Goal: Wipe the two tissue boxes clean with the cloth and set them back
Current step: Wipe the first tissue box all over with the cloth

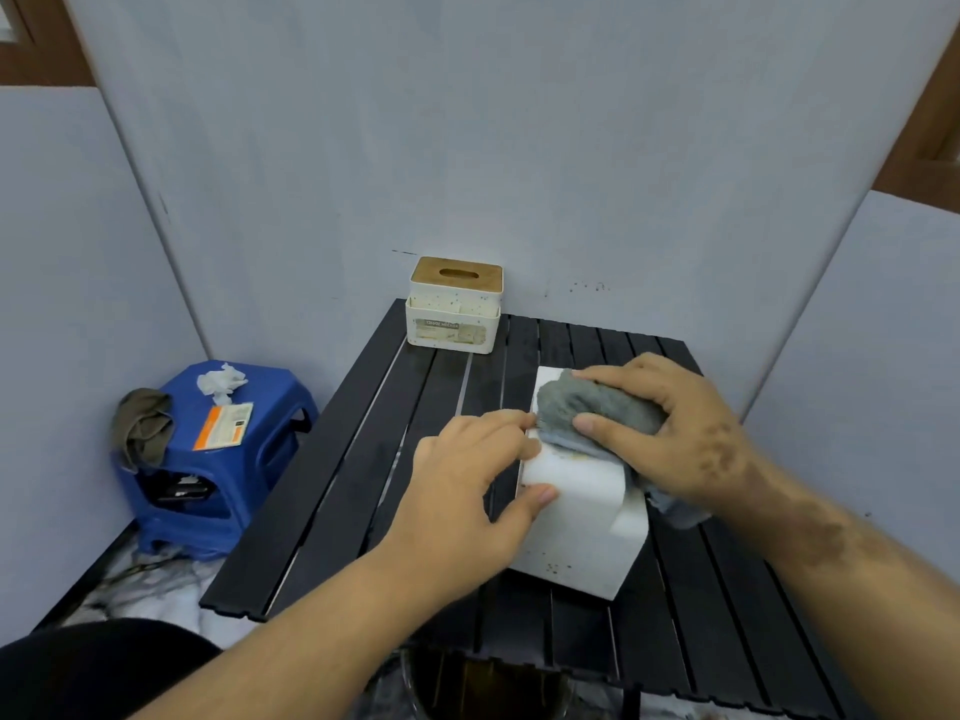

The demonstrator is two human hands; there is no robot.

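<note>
A head-worn camera looks down at a dark slatted worktop (pixel 363 459) set against pale grey wall panels. The landmark is the white tissue box (pixel 576 522) lying near the middle of the worktop.

Far to the left of that box, off the worktop, stands a blue plastic stool (pixel 208 485) carrying a crumpled tissue (pixel 221 381), an orange and white packet (pixel 223 426) and a drab green rag (pixel 143 426).

Just left of the box, the left hand (pixel 467 491) steadies it, fingers curled along its upper left edge and thumb pressed against its near side.

Behind the box and a little to the left, at the far edge of the worktop, the second tissue box (pixel 454 314) stands upright with a wooden lid, untouched by either hand.

On top of the white box, the right hand (pixel 670 423) presses a bunched grey cloth (pixel 592 407) against the surface, fingers and thumb curled round it.

The step in hand appears to be wiping the first box. Next it likely calls for turning the box to reach its other faces, then standing it back in place.
</note>
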